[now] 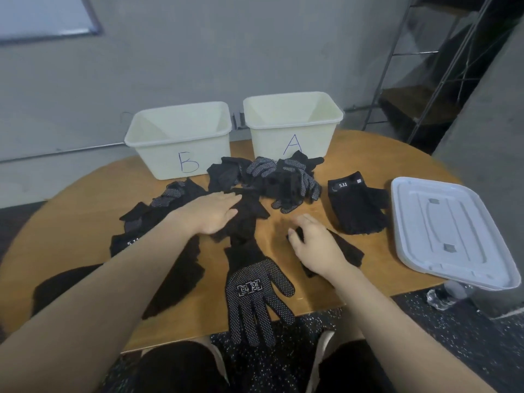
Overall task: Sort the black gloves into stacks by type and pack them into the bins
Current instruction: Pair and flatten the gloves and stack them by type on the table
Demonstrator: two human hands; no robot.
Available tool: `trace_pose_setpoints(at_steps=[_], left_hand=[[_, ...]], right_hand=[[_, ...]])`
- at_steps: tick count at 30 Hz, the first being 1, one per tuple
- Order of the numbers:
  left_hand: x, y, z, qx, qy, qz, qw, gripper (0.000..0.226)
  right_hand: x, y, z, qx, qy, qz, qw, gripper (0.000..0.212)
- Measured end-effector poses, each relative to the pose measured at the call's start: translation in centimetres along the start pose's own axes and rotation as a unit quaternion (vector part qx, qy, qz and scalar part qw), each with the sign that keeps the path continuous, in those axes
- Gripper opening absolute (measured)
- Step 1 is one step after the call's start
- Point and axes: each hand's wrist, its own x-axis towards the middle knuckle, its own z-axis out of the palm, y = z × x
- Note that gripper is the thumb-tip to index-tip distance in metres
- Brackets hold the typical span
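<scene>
Gloves were everywhere on this one, so sorting had barely started. Nearest the person, a dotted glove (256, 302) lay palm-up with its fingers hanging over the near edge of the table (377, 279), probably parked there as the start of a pile for that type.

Just past it, the left hand (214, 212) lay flat with straight fingers on a plain dark glove (246, 219), pressing it down, looked like smoothing it so it would stack tidy. The right hand (313, 241) had curled fingers pinching the edge of another plain black glove (347, 251), which mostly sat under the palm. My guess is it was getting lifted or straightened to go on a stack.

Off to the right, a fingerless glove with a 5.11 tag (357, 205) sat apart from the rest, so that's likely its own type, set aside on purpose. To the left another heap (158, 211) mixed dotted and plain ones, and a 5.11 tag poked out beside the left forearm.

Further back, a tangled pile of dotted gloves (283, 180) sat right in front of the bins, still unsorted. Bin B (181, 137) and bin A (295, 120) stood side by side at the far edge. I couldn't see any gloves in either, though their bottoms were out of sight. A grey lid (453, 236) lay upside down at the right edge.
</scene>
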Motion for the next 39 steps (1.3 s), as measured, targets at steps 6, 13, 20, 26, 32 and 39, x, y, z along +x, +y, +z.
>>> trace_pose_setpoints(at_steps=[6, 13, 20, 26, 32, 39], left_hand=[[2.2, -3.1, -0.9, -0.028, -0.054, -0.033, 0.998, 0.052], [4.5, -3.2, -0.7, -0.048, -0.035, -0.034, 0.998, 0.065], [5.3, -3.5, -0.9, -0.066, 0.014, -0.052, 0.996, 0.058], [5.3, -3.6, -1.3, -0.274, 0.059, -0.093, 0.955, 0.055], [4.4, -3.3, -2.5, -0.435, 0.103, -0.096, 0.890, 0.044], [1.6, -1.0, -5.3, -0.572, 0.150, -0.056, 0.805, 0.039]], right_hand=[[7.3, -2.8, 2.4, 0.112, -0.035, 0.062, 0.991, 0.036], [11.7, -3.9, 3.9, 0.193, -0.035, 0.168, 0.966, 0.027], [12.3, -4.3, 3.9, 0.217, -0.041, 0.160, 0.962, 0.016], [12.1, -4.5, 4.0, 0.313, -0.008, 0.138, 0.940, 0.017], [11.4, -4.9, 2.2, 0.398, 0.028, 0.111, 0.910, 0.013], [10.1, -5.2, -1.9, 0.425, 0.054, 0.080, 0.900, 0.013]])
